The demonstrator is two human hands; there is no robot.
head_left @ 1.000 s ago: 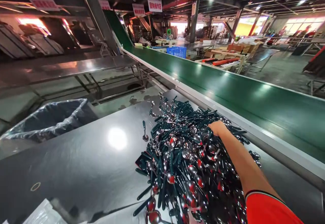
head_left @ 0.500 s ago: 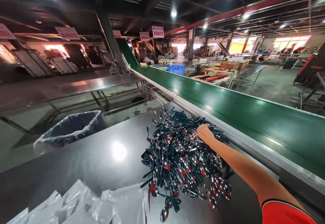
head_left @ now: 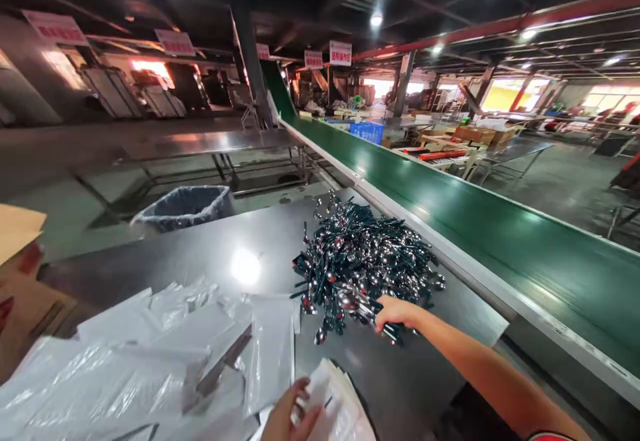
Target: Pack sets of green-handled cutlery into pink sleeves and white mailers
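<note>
A heap of spoons (head_left: 370, 247) with shiny metal bowls and dark handles lies on the metal table. At its near edge my right hand (head_left: 397, 313) is closed round the handles of a bunch of spoons (head_left: 353, 297), their bowls pointing left. My left hand (head_left: 290, 417) is at the bottom edge, partly cut off, with fingers curled at the side of a white plastic bag (head_left: 337, 404). Something shiny shows between those fingers, too small to name. Left of it, white plastic packets (head_left: 145, 354) lie in an overlapping pile.
A green conveyor belt (head_left: 440, 194) runs along the table's far right side. Beyond the metal table (head_left: 200, 254) stands a bin with a plastic liner (head_left: 185, 207). A cardboard box (head_left: 30, 294) is at the left edge. A blue crate (head_left: 367, 133) stands beyond the belt.
My right hand has come from the heap's far right side to its near edge and now grips a bunch of spoons. My left hand has entered at the bottom. The view has turned left.
</note>
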